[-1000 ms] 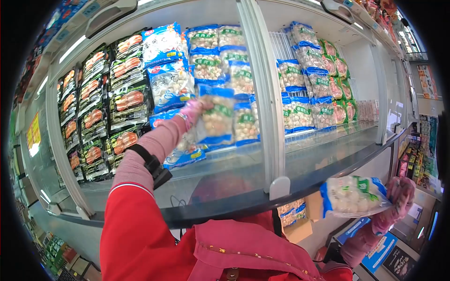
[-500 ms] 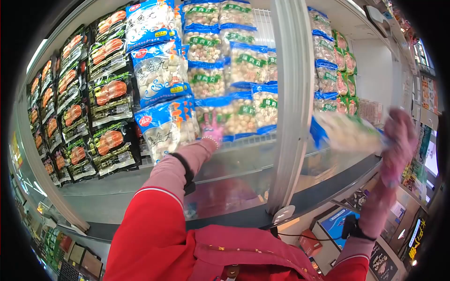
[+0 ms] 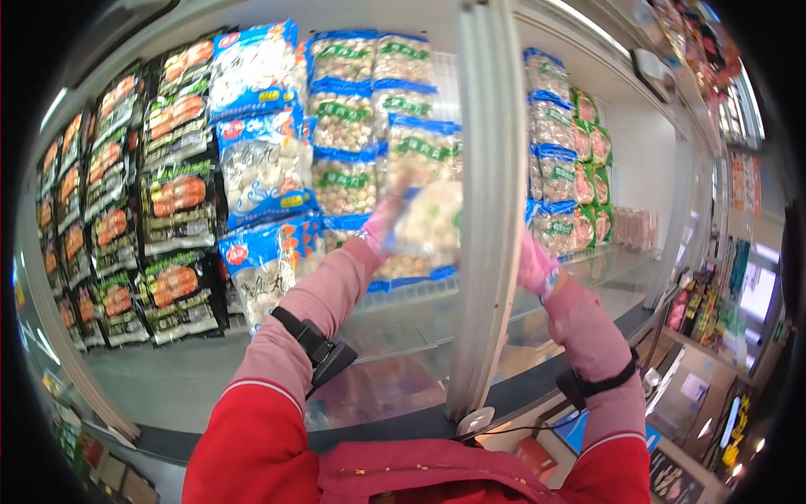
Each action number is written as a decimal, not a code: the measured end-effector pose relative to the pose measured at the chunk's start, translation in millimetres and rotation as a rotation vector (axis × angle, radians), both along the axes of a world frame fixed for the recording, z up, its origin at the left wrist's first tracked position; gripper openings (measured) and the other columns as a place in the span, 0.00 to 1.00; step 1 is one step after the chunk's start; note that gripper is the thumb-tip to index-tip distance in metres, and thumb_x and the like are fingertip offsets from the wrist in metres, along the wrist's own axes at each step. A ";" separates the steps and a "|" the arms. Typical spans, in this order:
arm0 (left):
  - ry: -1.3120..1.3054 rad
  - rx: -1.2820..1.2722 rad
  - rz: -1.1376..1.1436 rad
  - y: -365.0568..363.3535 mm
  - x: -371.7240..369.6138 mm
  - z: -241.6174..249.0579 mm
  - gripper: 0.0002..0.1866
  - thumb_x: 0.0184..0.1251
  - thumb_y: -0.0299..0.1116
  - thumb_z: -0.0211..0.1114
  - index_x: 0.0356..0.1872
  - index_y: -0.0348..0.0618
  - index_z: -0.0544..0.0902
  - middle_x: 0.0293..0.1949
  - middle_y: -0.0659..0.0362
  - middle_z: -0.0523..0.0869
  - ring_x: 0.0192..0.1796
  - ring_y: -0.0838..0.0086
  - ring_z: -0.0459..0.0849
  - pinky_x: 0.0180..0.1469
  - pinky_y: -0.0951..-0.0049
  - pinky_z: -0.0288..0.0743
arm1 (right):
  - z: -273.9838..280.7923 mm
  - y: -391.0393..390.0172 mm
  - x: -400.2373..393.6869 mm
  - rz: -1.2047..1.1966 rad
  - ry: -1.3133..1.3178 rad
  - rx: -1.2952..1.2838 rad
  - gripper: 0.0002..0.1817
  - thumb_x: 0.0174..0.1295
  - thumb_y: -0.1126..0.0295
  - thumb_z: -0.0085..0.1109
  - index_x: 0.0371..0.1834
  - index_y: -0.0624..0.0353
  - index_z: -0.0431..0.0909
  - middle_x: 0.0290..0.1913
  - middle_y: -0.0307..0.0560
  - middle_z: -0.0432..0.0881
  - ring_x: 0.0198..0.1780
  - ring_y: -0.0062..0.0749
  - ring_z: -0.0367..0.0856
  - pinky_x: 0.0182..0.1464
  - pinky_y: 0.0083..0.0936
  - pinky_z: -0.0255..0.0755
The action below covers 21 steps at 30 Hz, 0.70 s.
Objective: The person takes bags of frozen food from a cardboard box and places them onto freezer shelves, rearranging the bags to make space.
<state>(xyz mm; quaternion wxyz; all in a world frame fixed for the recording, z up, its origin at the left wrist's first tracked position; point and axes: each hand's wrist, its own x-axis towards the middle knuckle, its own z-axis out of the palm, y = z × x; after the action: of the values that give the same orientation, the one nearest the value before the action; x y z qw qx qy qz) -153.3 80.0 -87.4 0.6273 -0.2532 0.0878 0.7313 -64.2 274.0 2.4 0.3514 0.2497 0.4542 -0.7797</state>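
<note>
My left hand point(image 3: 382, 225), in a pink glove, is closed at the left edge of a clear, blue-edged bag of pale meatballs point(image 3: 432, 220); its fingertips are blurred. The bag is tilted in front of other bags in the freezer case, and its right end disappears behind the upright door post point(image 3: 483, 252). My right hand point(image 3: 536, 265), also gloved in pink, is just right of that post. Its fingers are hidden, so I cannot see whether they grip the bag. Similar meatball bags point(image 3: 344, 181) stand stacked behind.
Black food packs point(image 3: 178, 202) fill the left side, with blue-and-white fish ball bags point(image 3: 264, 164) beside them. More meatball bags point(image 3: 554, 176) and green-edged packs point(image 3: 600, 185) are right of the post. A dark front ledge point(image 3: 378, 437) runs below the glass.
My right hand has moved left with the bag, bringing it from right of the post to its left side. My left hand, earlier spread against the stacked bags, now closes on the bag's edge.
</note>
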 end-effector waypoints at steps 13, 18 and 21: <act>0.766 -0.352 -0.092 -40.3 5.5 -21.3 0.32 0.55 0.49 0.64 0.58 0.40 0.77 0.60 0.53 0.77 0.64 0.65 0.70 0.66 0.66 0.60 | -28.8 61.2 30.3 -0.324 0.071 0.699 0.15 0.65 0.75 0.49 0.56 0.63 0.71 0.46 0.44 0.80 0.44 0.28 0.80 0.46 0.24 0.76; 0.459 -0.461 0.248 -29.1 28.8 -50.2 0.28 0.60 0.46 0.62 0.59 0.40 0.74 0.53 0.53 0.80 0.58 0.65 0.76 0.63 0.64 0.67 | -89.6 99.1 71.3 0.075 0.331 0.912 0.20 0.65 0.73 0.51 0.60 0.62 0.65 0.53 0.48 0.76 0.52 0.33 0.77 0.51 0.28 0.74; 0.143 -0.464 0.496 -19.3 35.5 -92.6 0.14 0.64 0.35 0.63 0.47 0.41 0.78 0.42 0.58 0.83 0.42 0.69 0.83 0.45 0.67 0.80 | -42.7 61.8 64.3 0.259 0.272 0.943 0.13 0.60 0.78 0.52 0.48 0.65 0.75 0.42 0.51 0.81 0.44 0.37 0.81 0.48 0.28 0.74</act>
<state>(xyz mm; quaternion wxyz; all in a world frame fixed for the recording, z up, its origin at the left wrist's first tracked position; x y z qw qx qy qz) -117.8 60.7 -180.0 0.3484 -0.3509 0.2312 0.8379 0.0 335.8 -40.3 0.2317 0.2192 0.8257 -0.4653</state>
